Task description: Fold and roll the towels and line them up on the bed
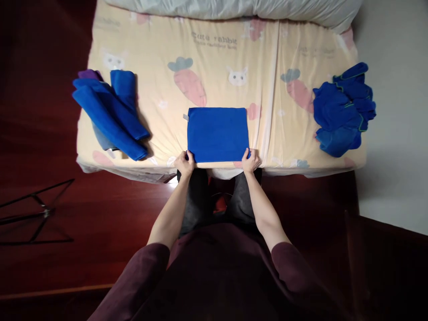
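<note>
A blue towel [218, 133] lies flat as a rectangle near the bed's front edge, with a small pale tag sticking out at its upper left. My left hand [185, 163] pinches its near left corner, thumb on top. At the near right corner my right hand [250, 161] grips the cloth the same way, its fingers partly hidden underneath. Left of it rest several rolled or folded blue towels [110, 111], with a purple cloth [89, 74] and a grey one partly under them. To the right is a crumpled heap of blue towels [344, 111] with greenish edging.
The bed sheet [150, 44] is cream with carrots and rabbits printed on it. A white quilt [234, 8] lies along the far side. A black tripod-like stand [45, 211] is on the red floor at left. A pale wall [397, 111] borders the right.
</note>
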`<action>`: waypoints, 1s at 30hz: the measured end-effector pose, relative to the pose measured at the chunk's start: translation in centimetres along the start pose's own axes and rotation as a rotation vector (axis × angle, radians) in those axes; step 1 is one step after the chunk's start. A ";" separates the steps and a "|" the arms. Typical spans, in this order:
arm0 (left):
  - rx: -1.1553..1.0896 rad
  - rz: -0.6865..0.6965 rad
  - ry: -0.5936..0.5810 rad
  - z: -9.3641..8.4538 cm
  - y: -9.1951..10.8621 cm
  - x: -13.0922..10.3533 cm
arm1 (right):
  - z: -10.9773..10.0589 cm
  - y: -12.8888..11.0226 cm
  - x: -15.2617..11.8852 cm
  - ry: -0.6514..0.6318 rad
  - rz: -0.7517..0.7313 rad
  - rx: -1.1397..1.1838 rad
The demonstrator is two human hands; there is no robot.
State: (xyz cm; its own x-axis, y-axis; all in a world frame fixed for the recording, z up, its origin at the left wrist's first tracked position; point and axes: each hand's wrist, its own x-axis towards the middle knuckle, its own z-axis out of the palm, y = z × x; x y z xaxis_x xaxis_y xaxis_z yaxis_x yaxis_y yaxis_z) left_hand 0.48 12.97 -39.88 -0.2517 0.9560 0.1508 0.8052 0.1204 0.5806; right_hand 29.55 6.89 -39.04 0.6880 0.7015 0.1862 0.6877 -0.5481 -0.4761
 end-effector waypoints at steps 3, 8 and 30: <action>-0.021 -0.007 0.010 -0.1 0.1 0.1 | 0.1 -0.2 0.1 -0.007 0.031 -0.021; -0.053 -0.007 0.000 -0.6 0.4 0.3 | 0.0 -0.8 0.1 -0.007 0.114 -0.073; 0.023 0.005 -0.213 -4.5 2.0 1.5 | -5.0 -2.9 1.9 -0.255 -0.046 -0.101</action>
State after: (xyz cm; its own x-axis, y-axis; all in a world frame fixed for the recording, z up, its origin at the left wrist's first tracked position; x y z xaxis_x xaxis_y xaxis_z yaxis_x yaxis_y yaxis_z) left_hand -0.70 13.45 -34.89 -0.1307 0.9912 -0.0206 0.8187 0.1196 0.5617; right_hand 30.05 7.57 -33.04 0.5837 0.8117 -0.0229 0.7451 -0.5466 -0.3821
